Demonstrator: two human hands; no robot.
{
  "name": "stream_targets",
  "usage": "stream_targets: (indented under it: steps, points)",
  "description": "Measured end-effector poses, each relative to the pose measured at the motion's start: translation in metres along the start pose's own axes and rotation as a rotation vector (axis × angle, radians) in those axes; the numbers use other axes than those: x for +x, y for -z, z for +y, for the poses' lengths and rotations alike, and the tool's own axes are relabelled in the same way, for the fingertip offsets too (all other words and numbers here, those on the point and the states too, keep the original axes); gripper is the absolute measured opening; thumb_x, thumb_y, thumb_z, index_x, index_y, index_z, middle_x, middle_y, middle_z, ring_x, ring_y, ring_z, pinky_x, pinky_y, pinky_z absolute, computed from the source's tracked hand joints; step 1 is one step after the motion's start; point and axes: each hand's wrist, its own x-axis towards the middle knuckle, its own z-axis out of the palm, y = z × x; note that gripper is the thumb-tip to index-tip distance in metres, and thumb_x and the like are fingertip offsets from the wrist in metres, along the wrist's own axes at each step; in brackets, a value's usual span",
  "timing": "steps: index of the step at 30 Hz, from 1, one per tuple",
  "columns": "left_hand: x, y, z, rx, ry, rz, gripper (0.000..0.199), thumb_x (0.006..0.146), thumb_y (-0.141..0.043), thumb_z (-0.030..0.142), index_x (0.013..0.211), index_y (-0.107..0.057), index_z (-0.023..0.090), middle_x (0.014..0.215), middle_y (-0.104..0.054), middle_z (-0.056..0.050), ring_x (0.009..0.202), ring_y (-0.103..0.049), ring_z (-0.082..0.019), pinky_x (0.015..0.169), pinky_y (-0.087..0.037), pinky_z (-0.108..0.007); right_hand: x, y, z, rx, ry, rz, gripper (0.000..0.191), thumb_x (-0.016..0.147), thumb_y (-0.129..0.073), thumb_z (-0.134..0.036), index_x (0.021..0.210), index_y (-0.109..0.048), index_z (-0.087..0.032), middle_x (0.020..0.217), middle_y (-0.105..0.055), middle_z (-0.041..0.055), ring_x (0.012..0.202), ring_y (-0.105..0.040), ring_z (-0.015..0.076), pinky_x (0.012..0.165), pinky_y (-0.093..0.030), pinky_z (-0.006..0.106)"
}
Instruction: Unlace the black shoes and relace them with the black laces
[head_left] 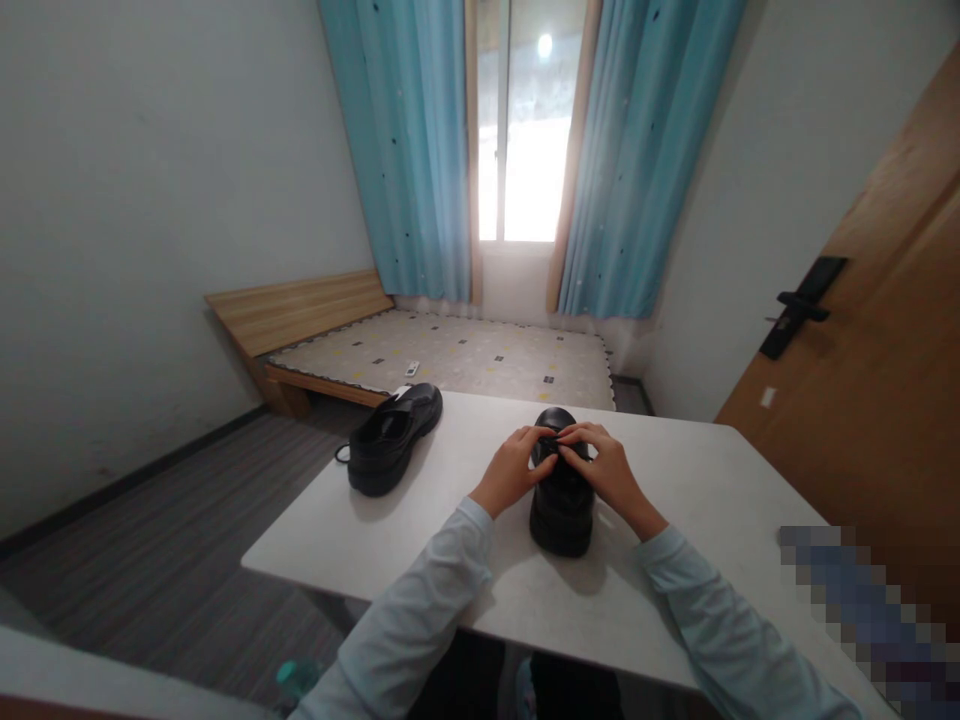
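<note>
One black shoe (562, 515) stands on the white table (450, 560), its toe pointing away from me. Over its lace area, my left hand (517, 465) comes in from the left and my right hand (604, 470) from the right. Both hands have thumb and fingertips closed together at the dark laces, and the fingertips nearly meet. The laces between the fingers are too small and dark to make out clearly. A second black shoe (390, 440) stands on the left part of the table, with a lace loop sticking out at its side.
Beyond the table is a bed with a patterned mattress (480, 350), a small white object (412, 369) lying on it. Blue curtains (420, 150) flank a bright window. A wooden door (862, 400) is at the right. A blurred patch covers the table's right edge.
</note>
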Motion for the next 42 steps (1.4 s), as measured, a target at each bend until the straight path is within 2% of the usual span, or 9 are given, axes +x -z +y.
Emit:
stream_targets:
  steps: [6, 15, 23, 35, 42]
  points:
    - [0.000, 0.000, 0.000, 0.001, 0.020, -0.010, 0.041, 0.080, -0.059, 0.023, 0.120, -0.053, 0.020, 0.117, -0.062, -0.009, 0.105, -0.059, -0.021, 0.092, -0.049, -0.039, 0.001, 0.001, 0.003, 0.086, -0.035, 0.031, 0.010, 0.078, -0.061, -0.029, 0.077, -0.066, -0.020, 0.088, -0.068, 0.0071, 0.089, -0.060, 0.0222, 0.084, -0.047, 0.042]
    - [-0.001, -0.001, -0.001, -0.022, 0.032, -0.019, 0.039, 0.080, -0.059, 0.022, 0.118, -0.053, 0.018, 0.118, -0.061, -0.010, 0.107, -0.058, -0.021, 0.094, -0.048, -0.040, 0.002, 0.003, 0.004, 0.250, -0.120, 0.047, 0.016, 0.075, -0.065, -0.034, 0.074, -0.066, -0.018, 0.086, -0.067, 0.0066, 0.085, -0.063, 0.0207, 0.076, -0.050, 0.037]
    - [-0.001, -0.003, -0.004, -0.040, 0.042, -0.019, 0.040, 0.079, -0.058, 0.021, 0.119, -0.051, 0.019, 0.120, -0.060, -0.010, 0.110, -0.057, -0.022, 0.095, -0.047, -0.041, 0.003, 0.005, 0.010, 0.351, -0.171, 0.050, 0.021, 0.071, -0.069, -0.039, 0.071, -0.066, -0.018, 0.086, -0.067, 0.0060, 0.083, -0.063, 0.0200, 0.075, -0.052, 0.037]
    - [-0.005, 0.001, -0.007, -0.042, 0.062, -0.024, 0.039, 0.080, -0.058, 0.022, 0.118, -0.049, 0.019, 0.119, -0.059, -0.009, 0.109, -0.057, -0.021, 0.093, -0.049, -0.040, 0.010, 0.019, 0.004, 0.492, -0.252, 0.234, 0.022, 0.065, -0.075, -0.038, 0.070, -0.067, -0.019, 0.081, -0.068, 0.0047, 0.082, -0.063, 0.0189, 0.080, -0.052, 0.037]
    - [-0.005, 0.001, -0.008, -0.049, 0.075, -0.040, 0.040, 0.080, -0.057, 0.023, 0.119, -0.048, 0.017, 0.122, -0.057, -0.011, 0.111, -0.056, -0.022, 0.093, -0.049, -0.039, 0.011, 0.021, 0.000, 0.597, -0.286, 0.285, 0.024, 0.060, -0.079, -0.037, 0.069, -0.065, -0.019, 0.082, -0.067, 0.0031, 0.078, -0.065, 0.0183, 0.085, -0.052, 0.040]
